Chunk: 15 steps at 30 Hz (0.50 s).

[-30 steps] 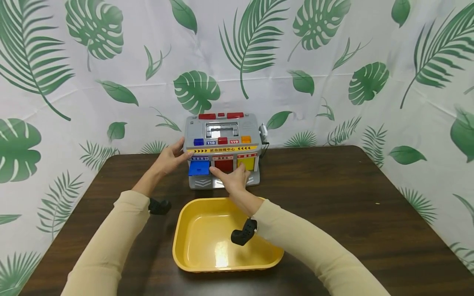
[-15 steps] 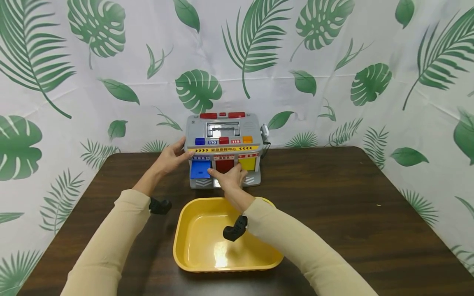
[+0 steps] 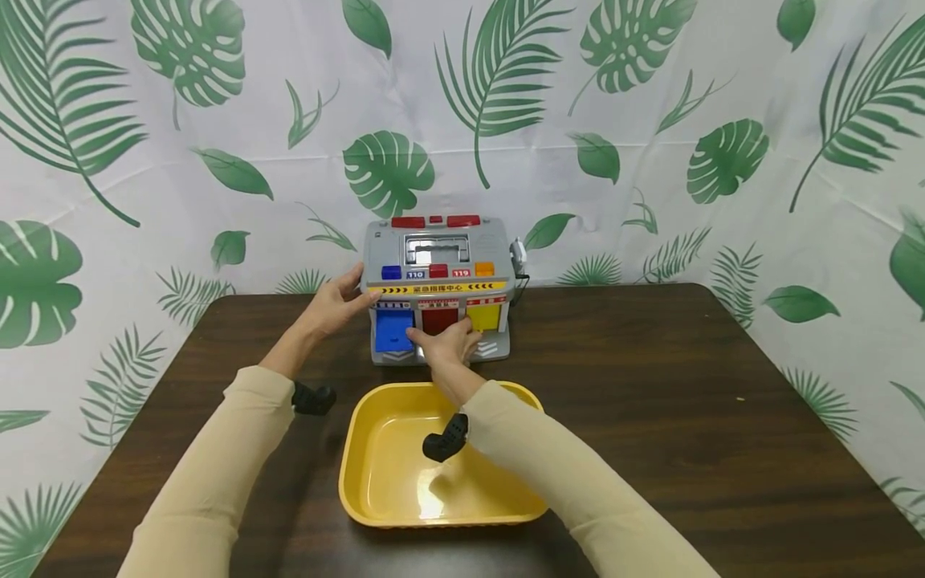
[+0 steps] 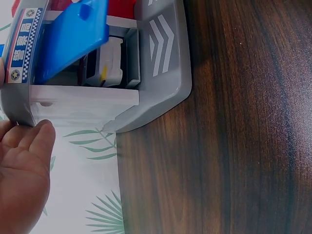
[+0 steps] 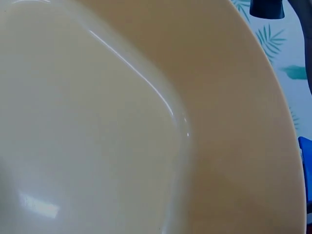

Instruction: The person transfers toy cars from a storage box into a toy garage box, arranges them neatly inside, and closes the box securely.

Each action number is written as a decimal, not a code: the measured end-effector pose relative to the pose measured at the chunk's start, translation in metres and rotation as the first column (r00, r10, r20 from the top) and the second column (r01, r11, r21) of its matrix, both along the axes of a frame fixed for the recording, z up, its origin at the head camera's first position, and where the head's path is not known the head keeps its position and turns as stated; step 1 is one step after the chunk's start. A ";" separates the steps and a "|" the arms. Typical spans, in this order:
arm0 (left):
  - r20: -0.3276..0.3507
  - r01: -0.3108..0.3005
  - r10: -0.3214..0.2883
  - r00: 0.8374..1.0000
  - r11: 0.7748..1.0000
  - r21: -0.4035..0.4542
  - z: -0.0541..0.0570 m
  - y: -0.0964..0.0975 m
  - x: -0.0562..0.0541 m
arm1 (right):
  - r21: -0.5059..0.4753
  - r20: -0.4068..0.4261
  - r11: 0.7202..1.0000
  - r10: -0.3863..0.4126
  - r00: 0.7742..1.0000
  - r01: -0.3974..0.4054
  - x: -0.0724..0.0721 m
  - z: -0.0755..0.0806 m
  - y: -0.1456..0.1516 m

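A grey toy emergency station (image 3: 437, 286) with blue, red and yellow garage doors stands near the back of the table. My left hand (image 3: 328, 309) grips its left end, thumb on the front and fingers at the side. My right hand (image 3: 446, 345) is in front of it, thumb at the right edge of the blue door (image 3: 393, 331). That door slants outward from its hinge in the left wrist view, with a white and black toy vehicle (image 4: 109, 63) inside the bay behind it. The right hand covers part of the red door (image 3: 437, 321); the yellow door (image 3: 486, 316) is down.
A yellow plastic basin (image 3: 347, 466) sits in front of the station, beneath my right forearm. A white toy handset (image 3: 518, 253) hangs on the station's right side by a black cord. Behind the wooden table (image 3: 650, 417) hangs a leaf-print cloth (image 3: 289, 48).
The blue door has swung downward from sticking out toward me, with the right thumb following it. My right forearm has shifted left. The left hand keeps its hold on the station.
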<state>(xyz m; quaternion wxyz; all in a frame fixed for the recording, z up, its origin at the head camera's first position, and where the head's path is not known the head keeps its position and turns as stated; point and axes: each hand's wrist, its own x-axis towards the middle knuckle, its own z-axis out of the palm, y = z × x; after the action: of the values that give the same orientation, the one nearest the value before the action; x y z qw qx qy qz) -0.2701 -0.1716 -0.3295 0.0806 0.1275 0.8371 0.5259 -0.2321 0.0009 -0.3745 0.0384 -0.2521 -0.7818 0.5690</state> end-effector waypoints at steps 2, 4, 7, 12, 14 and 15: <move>0.003 0.007 -0.007 1.000 1.000 0.000 0.005 0.002 0.005 | 0.000 0.004 1.000 -0.016 1.000 0.016 -0.001 -0.002 -0.001; -0.006 0.007 -0.007 1.000 1.000 -0.005 0.000 0.001 0.001 | 0.011 0.007 0.999 -0.032 0.999 0.032 -0.003 -0.003 -0.002; -0.025 0.002 -0.002 1.000 1.000 -0.022 -0.013 -0.004 -0.009 | 0.028 0.007 0.998 -0.060 0.998 0.059 -0.005 -0.005 -0.004; -0.044 -0.018 0.016 0.999 0.999 -0.035 -0.021 -0.007 -0.017 | 0.048 0.015 0.994 -0.100 0.995 0.099 -0.009 -0.005 -0.010; -0.046 -0.016 0.015 0.999 1.000 -0.025 -0.020 -0.006 -0.018 | 0.055 0.019 0.991 -0.119 0.993 0.118 -0.011 -0.005 -0.011; -0.047 -0.015 0.014 0.999 1.000 -0.019 -0.020 -0.005 -0.018 | 0.059 0.024 0.990 -0.129 0.991 0.127 -0.012 -0.005 -0.011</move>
<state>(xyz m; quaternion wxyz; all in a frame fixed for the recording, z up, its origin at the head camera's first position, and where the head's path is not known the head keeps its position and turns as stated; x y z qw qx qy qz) -0.2884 -0.1770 -0.3491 0.0584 0.1329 0.8446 0.5153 -0.2439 -0.0104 -0.3793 0.0713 -0.3083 -0.7805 0.5392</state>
